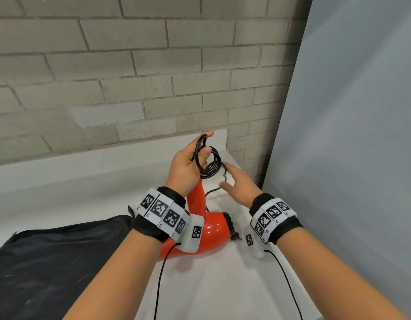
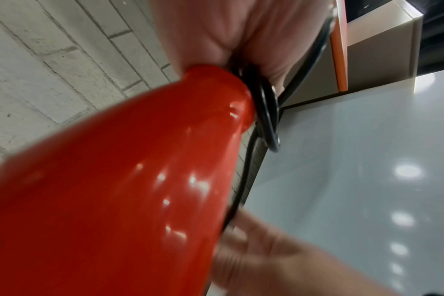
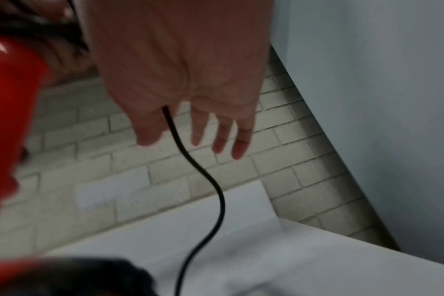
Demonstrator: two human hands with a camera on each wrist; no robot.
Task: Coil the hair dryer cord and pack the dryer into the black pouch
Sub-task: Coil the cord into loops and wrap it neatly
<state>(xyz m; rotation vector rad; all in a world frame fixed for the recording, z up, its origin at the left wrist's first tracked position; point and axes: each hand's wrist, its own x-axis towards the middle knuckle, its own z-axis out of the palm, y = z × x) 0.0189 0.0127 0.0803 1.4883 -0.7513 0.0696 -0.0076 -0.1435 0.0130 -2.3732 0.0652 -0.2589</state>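
Observation:
The red hair dryer (image 1: 213,229) lies on the white table (image 1: 211,285), with its handle pointing up and away. My left hand (image 1: 190,162) is raised over the handle end and grips several loops of the black cord (image 1: 208,161) between thumb and fingers. The left wrist view shows the loops (image 2: 266,112) against the glossy handle (image 2: 127,170). My right hand (image 1: 236,183) is just right of the coil with its fingers straight. The loose cord (image 3: 216,190) runs between two of its fingers (image 3: 198,128) down to the table. The black pouch (image 1: 49,262) lies flat at the lower left.
A grey brick wall (image 1: 130,77) stands close behind the table. A pale grey panel (image 1: 350,135) closes off the right side. Thin black cables (image 1: 160,273) hang from both wrist bands over the table's front.

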